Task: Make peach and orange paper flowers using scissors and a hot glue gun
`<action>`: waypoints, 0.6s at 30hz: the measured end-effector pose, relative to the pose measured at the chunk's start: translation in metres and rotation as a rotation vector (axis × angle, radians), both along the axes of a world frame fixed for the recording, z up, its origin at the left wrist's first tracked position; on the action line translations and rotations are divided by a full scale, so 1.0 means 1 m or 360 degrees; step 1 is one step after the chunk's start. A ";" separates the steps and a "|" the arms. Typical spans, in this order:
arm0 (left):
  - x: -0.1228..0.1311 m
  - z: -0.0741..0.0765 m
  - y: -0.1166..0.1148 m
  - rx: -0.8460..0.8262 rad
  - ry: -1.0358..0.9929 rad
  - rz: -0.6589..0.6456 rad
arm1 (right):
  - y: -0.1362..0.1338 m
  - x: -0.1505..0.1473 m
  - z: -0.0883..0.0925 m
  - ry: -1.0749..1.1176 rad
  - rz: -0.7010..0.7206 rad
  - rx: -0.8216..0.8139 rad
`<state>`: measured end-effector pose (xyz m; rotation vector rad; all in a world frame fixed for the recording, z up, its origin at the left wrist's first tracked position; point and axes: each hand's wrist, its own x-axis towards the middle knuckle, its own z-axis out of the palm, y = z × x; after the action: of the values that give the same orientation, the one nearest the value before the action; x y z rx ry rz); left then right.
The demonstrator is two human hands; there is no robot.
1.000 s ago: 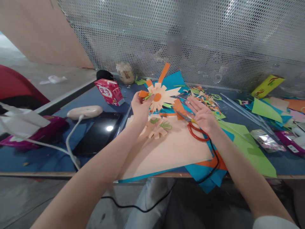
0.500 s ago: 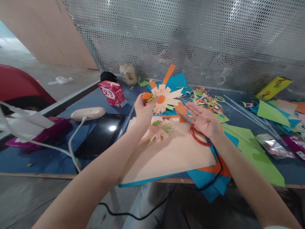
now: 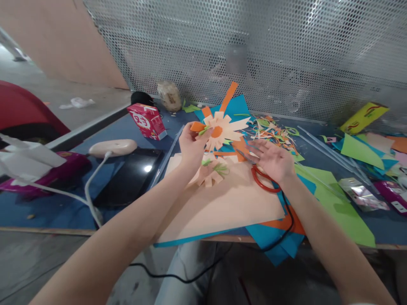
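Note:
My left hand [image 3: 193, 142] is closed on a paper flower [image 3: 227, 129] with pale peach petals, an orange centre and orange strips, holding it up above the table. A second peach paper flower [image 3: 208, 176] with green strips lies below on a stack of peach paper [image 3: 222, 207]. Palm up, my right hand [image 3: 271, 156] is spread beside the flower with nothing in it. Red-handled scissors [image 3: 262, 180] lie just under that hand, which hides part of them. An orange paper piece [image 3: 240, 148] is close to the scissor blades.
A pink box [image 3: 148, 121], a black phone [image 3: 129, 178] and a white corded device [image 3: 112, 147] are on the left. Paper scraps [image 3: 270, 131] are heaped behind the right hand. Green sheets [image 3: 337, 207] and a yellow box [image 3: 364, 117] are at right. A perforated metal panel [image 3: 190, 51] stands behind.
My left hand still holds the flower, which is turned slightly. The fingers of my right hand have curled a little. The whole view has shifted slightly.

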<state>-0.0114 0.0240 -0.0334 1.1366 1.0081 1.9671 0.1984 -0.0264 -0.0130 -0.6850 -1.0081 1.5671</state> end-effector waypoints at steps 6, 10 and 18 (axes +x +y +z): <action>0.001 0.001 -0.002 -0.0030 -0.0017 -0.0053 | 0.001 0.007 0.003 0.0035 -0.0116 0.0003; 0.001 0.001 -0.003 -0.0020 -0.0012 -0.0068 | 0.002 0.010 0.003 0.0012 -0.0111 0.0006; 0.001 0.003 -0.004 -0.0007 -0.0017 -0.0051 | 0.003 0.010 0.001 0.0009 -0.0064 0.0049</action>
<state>-0.0101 0.0195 -0.0308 1.1319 0.9823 1.9427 0.2082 -0.0239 -0.0116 -0.6754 -1.0062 1.5150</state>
